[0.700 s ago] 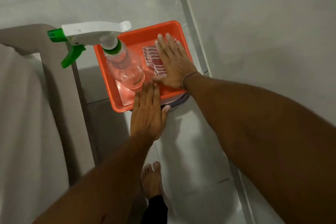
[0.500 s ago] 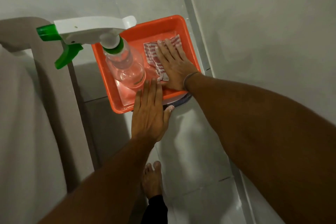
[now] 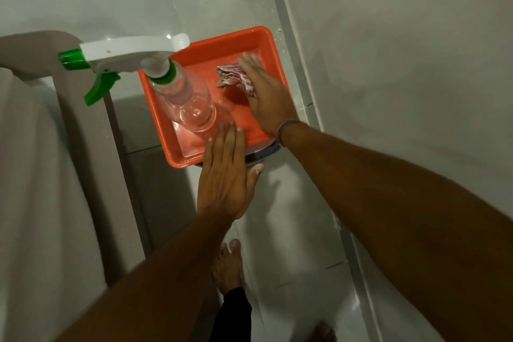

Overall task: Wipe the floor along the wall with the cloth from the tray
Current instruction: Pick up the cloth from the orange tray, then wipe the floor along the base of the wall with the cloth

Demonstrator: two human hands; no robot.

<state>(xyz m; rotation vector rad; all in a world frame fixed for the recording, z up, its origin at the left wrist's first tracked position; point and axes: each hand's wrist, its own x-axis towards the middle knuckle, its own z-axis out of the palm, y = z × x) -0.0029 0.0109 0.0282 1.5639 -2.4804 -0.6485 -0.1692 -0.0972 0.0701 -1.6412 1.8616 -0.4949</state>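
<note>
- Cloth (image 3: 234, 78): striped red/white, crumpled, in orange plastic tray (image 3: 266, 36) far-right part, under right hand (image 3: 268, 100) fingers, pinched from the side.
- Left hand (image 3: 226, 175) flat, fingers released, over tray's near rim.
- Clear spray bottle (image 3: 188, 103), white/green trigger, stands tray-left.

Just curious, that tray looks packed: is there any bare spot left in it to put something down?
Some. The orange tray is bare along its far edge, beyond the spray bottle and striped cloth. The near part is crowded by the bottle's base, the left hand and the right hand.
</note>
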